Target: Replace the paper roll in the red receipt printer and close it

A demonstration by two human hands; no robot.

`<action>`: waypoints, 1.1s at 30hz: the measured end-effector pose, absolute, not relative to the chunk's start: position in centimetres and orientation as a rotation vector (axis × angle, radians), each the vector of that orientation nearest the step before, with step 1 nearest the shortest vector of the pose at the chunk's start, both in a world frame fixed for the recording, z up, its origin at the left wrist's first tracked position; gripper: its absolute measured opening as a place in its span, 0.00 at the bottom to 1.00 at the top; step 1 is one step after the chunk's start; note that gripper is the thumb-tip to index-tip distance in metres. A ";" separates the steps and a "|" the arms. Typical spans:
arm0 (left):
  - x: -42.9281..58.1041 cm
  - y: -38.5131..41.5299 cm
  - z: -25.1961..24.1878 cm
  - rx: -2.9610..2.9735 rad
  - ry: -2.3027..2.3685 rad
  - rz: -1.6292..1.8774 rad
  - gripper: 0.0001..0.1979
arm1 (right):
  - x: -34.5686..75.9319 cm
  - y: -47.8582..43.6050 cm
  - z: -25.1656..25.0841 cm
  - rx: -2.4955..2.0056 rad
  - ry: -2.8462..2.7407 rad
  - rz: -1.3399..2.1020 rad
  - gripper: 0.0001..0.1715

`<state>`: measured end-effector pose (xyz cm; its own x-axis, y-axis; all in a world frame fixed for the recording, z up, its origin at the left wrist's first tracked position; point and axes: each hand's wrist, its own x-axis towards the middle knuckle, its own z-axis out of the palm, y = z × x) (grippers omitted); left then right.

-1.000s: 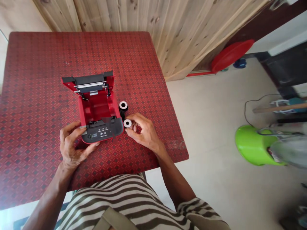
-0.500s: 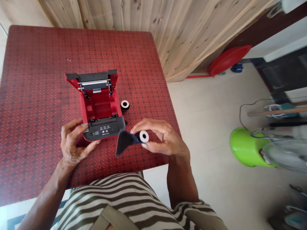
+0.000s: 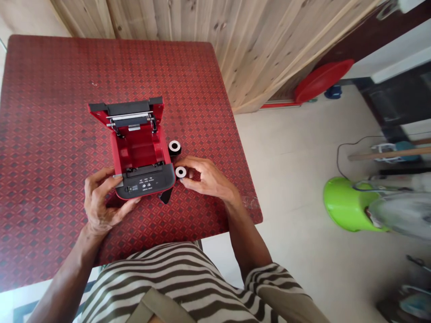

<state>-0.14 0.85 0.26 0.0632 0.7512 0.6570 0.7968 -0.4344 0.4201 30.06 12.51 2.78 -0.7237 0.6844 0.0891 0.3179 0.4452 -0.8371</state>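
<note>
A red and black printer (image 3: 144,181) stands on the table with its lid (image 3: 129,110) raised and its red inner bay showing. My left hand (image 3: 103,197) grips the printer's front left corner, thumb under the front edge and fingers on the side. At the right side, my right hand (image 3: 208,181) pinches a dark ribbon roll (image 3: 181,172) with a white core end, low beside the printer. Loose dark ribbon (image 3: 165,196) from it pokes out past the front right corner. Just beyond lies a second dark roll (image 3: 174,147), also with a white ring end.
The table (image 3: 50,157) has a red patterned cover, and its right edge lies close to my right forearm. Wooden panelling (image 3: 188,22) rises behind it. On the floor to the right are a green bucket (image 3: 341,204) and a red basin (image 3: 323,80).
My right hand has moved left and away from me with the ribbon roll, bringing it down beside the printer near the other roll. My left hand keeps its grip on the printer.
</note>
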 end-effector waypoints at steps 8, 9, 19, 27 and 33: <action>-0.1 0.9 0.1 -2.247 -1.612 -1.333 0.38 | 30.5 13.0 2.7 -0.931 -2.269 1.133 0.16; -0.1 0.9 0.1 -2.249 -1.611 -1.323 0.38 | 30.2 12.9 2.4 -0.936 -2.261 1.136 0.17; -0.2 1.0 0.1 -2.254 -1.596 -1.325 0.38 | 28.7 12.1 1.6 -0.905 -2.217 1.218 0.20; -0.1 1.1 0.2 -2.268 -1.573 -1.317 0.37 | 32.1 14.0 2.9 -1.078 -2.085 1.394 0.19; -0.1 0.9 0.2 -2.243 -1.596 -1.290 0.36 | 29.3 16.9 1.2 -1.079 -2.042 1.134 0.21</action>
<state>-0.13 0.93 0.22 0.0908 0.7298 0.6776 0.8157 -0.4448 0.3697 29.31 16.90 1.24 -0.5186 0.8507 0.0865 0.3762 0.3178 -0.8703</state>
